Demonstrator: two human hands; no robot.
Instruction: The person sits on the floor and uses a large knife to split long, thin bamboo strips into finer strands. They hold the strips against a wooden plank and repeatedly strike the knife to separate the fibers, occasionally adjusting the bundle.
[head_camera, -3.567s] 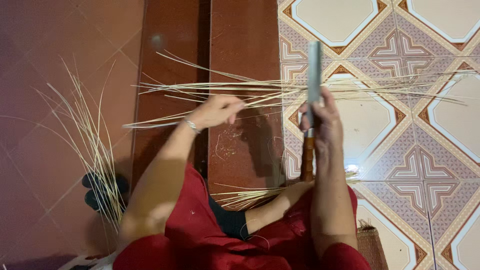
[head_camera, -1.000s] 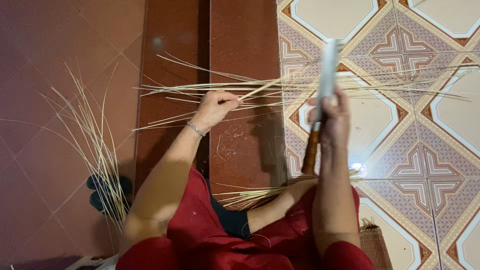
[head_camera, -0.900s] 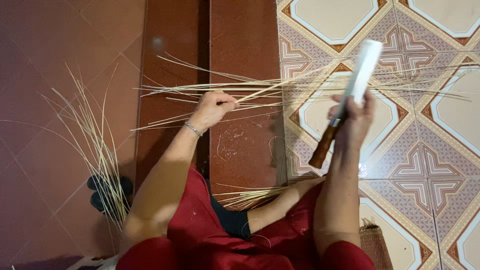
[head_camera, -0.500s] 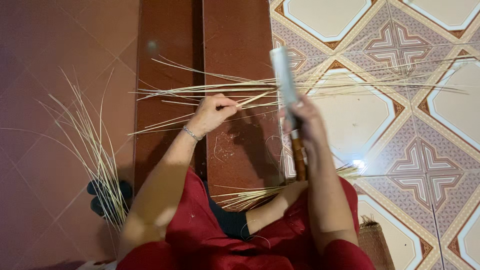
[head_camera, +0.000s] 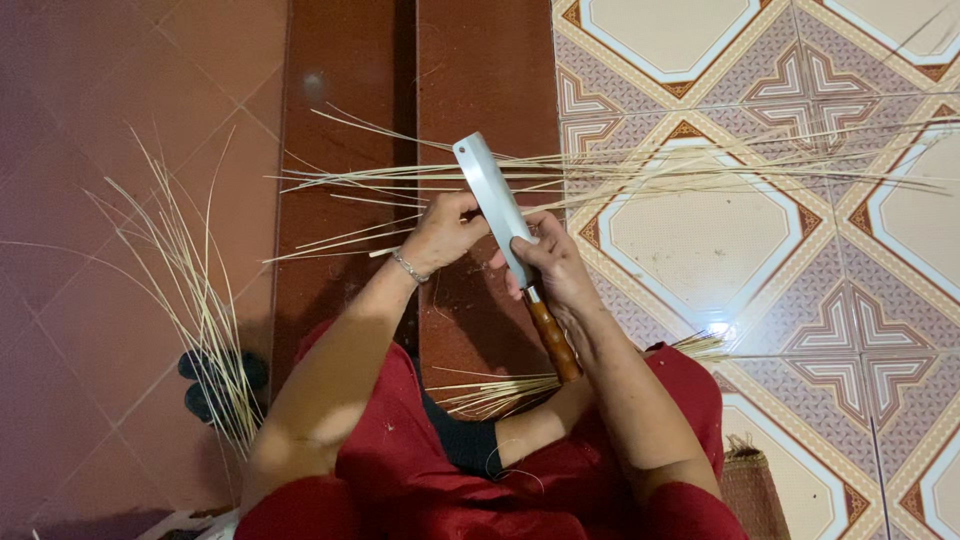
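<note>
My right hand (head_camera: 556, 268) grips a cleaver-like knife (head_camera: 497, 207) where the broad steel blade meets the brown wooden handle (head_camera: 554, 343); the blade points up and to the left. My left hand (head_camera: 443, 233) pinches thin pale bamboo strips (head_camera: 700, 168) right beside the blade. The strips fan out sideways across the floor in front of me. The two hands nearly touch.
A second bunch of pale strips (head_camera: 190, 300) fans out on the red tiles at the left, over a dark object (head_camera: 215, 385). Short strips (head_camera: 500, 393) lie at my lap. A brown step (head_camera: 350, 120) divides red tiles from patterned tiles (head_camera: 800, 260). A woven basket edge (head_camera: 752, 485) sits lower right.
My right hand has swung the knife from the right over to the left hand, the blade now tilted up-left against the held strips. The left hand has stayed on the strips.
</note>
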